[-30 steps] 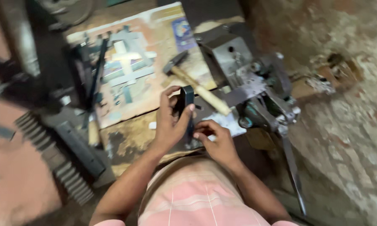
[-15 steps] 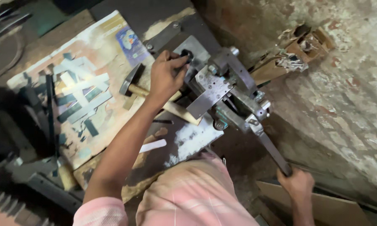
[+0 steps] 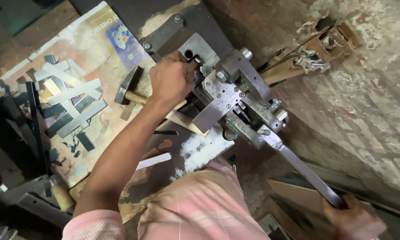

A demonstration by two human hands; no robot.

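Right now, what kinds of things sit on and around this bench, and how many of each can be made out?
Hand-lever press: 1
Press lever, gripped by the right hand: 1
Hammer, beside the left hand: 1
Pile of grey metal strips: 1; strips overlap, too many to count exactly
Loose pale strip: 1
Total: 5

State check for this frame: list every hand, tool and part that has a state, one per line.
left hand: closed, fingers at the press die opening.
right hand: closed around the lever's end.
lever: swung down, away from the press.
hand press: mounted on the bench.
hammer: lying flat, untouched.
metal strips: loose, piled crosswise on the bench.
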